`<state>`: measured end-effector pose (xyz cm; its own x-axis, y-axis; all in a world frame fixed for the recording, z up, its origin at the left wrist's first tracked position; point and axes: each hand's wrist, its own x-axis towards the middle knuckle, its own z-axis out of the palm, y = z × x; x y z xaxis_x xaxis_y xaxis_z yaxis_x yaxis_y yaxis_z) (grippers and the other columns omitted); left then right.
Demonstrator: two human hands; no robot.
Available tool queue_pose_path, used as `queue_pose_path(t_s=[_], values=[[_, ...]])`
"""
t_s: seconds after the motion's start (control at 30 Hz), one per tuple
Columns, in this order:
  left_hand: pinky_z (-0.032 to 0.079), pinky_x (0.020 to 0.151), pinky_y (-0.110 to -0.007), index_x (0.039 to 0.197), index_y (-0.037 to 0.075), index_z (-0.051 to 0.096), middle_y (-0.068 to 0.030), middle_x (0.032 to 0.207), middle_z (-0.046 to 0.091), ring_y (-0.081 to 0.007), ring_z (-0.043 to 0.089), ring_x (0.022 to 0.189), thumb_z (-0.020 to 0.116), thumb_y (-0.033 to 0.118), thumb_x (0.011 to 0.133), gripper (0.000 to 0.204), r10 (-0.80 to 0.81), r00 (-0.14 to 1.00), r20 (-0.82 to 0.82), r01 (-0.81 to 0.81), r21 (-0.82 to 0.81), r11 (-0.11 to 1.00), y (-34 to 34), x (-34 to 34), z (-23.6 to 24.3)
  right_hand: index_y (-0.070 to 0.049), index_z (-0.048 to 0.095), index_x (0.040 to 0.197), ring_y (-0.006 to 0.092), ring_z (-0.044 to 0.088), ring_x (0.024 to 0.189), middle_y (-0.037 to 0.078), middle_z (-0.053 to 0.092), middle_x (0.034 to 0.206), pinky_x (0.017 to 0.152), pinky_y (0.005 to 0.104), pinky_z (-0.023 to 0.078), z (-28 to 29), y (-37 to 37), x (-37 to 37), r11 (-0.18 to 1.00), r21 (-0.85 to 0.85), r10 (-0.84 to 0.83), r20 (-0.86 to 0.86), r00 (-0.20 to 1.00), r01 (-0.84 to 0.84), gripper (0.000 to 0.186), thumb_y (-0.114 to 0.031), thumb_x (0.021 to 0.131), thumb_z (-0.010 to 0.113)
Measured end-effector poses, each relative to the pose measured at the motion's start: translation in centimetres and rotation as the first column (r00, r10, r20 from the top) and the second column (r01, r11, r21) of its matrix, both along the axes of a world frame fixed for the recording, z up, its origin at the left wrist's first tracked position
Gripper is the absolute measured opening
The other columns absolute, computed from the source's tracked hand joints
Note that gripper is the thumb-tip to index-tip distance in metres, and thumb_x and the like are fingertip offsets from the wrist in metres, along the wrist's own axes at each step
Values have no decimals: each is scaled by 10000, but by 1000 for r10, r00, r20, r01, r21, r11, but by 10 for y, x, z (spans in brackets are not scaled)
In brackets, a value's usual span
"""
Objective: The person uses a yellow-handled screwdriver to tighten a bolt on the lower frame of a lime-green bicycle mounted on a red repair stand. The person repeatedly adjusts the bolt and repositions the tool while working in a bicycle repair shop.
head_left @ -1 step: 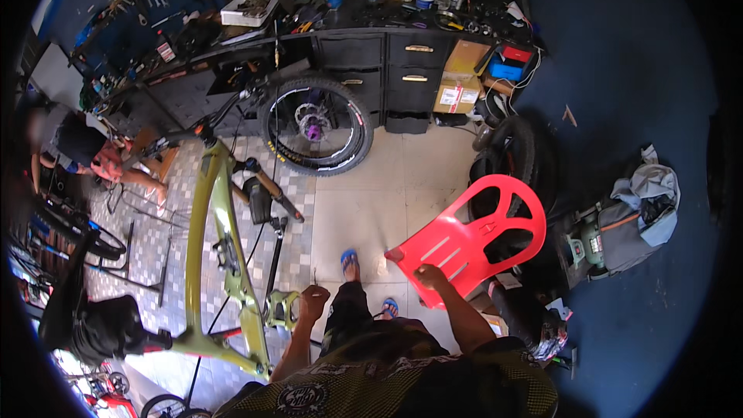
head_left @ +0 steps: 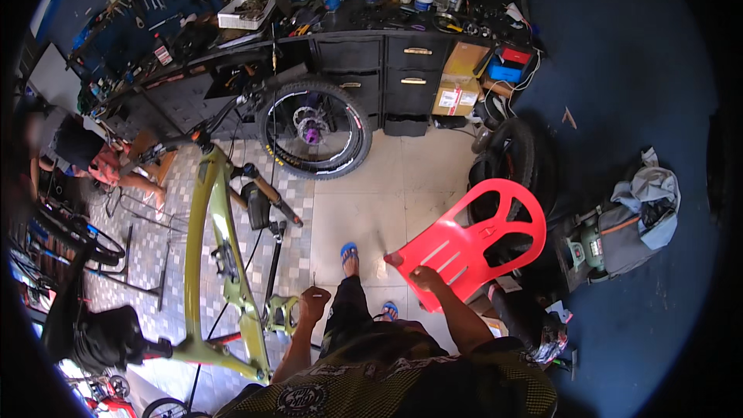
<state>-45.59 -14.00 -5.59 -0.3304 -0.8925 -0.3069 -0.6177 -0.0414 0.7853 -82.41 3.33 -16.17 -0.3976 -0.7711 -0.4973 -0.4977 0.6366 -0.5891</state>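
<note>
My left hand is closed beside the green bicycle frame, nearest the green pedal. A thin, small piece sticks up from its fingers, too small to name. My right hand is closed too, in front of the red plastic chair. Whether it grips something or touches the chair, I cannot tell. The frame is held up on the left, with a black clamp part near its lower end. A fork leg and a wheel with a knobby tyre show toward its front.
A long black workbench with drawers and scattered tools runs along the far wall. Cardboard boxes and loose tyres stand right of it. A bag lies far right. Another person sits at the far left near more bikes.
</note>
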Motion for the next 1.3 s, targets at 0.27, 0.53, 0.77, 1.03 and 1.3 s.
queue_pose_path(t_s=[0.27, 0.53, 0.77, 1.03, 1.3], values=[[569, 719, -394, 931, 44, 788, -186, 816, 748, -297, 739, 783, 803, 383, 860, 346, -194, 981, -27, 192, -42, 980, -159, -108, 8, -42, 737, 1028, 287, 726, 881, 162, 759, 932, 795, 406, 565, 11, -169, -56, 988, 66, 131, 86, 988, -136, 445, -472, 946, 655], [567, 733, -401, 989, -22, 740, -190, 873, 722, -301, 723, 795, 788, 357, 884, 396, -335, 939, -75, 328, -91, 940, -336, -220, 55, -70, 712, 1013, 206, 687, 763, 81, 723, 844, 705, 358, 547, 44, -276, -146, 988, 6, -153, 158, 975, 154, 322, -384, 958, 670], [595, 825, -349, 1287, 37, 655, -178, 1301, 619, -241, 734, 967, 804, 220, 906, 449, -571, 754, -325, 542, -185, 820, -401, -366, 65, -76, 710, 1079, 312, 728, 923, 132, 753, 980, 817, 399, 567, 123, -353, -212, 983, -155, -104, 5, 995, 104, 291, -334, 948, 676], [583, 848, -372, 1216, 80, 726, -142, 1187, 708, -256, 737, 968, 762, 271, 937, 340, -648, 700, -300, 648, -114, 753, -436, -524, 100, -74, 691, 1055, 348, 725, 918, 170, 744, 974, 821, 423, 573, 140, -420, -351, 926, -363, -105, 23, 994, 106, 232, -274, 938, 684], [585, 871, -370, 1225, 103, 726, -144, 1220, 683, -279, 725, 998, 759, 271, 940, 332, -651, 740, -169, 629, -165, 759, -480, -679, 137, -104, 694, 1079, 318, 725, 828, 142, 745, 931, 748, 412, 566, 220, -490, -521, 905, -422, -65, -24, 998, 49, 176, -229, 960, 663]])
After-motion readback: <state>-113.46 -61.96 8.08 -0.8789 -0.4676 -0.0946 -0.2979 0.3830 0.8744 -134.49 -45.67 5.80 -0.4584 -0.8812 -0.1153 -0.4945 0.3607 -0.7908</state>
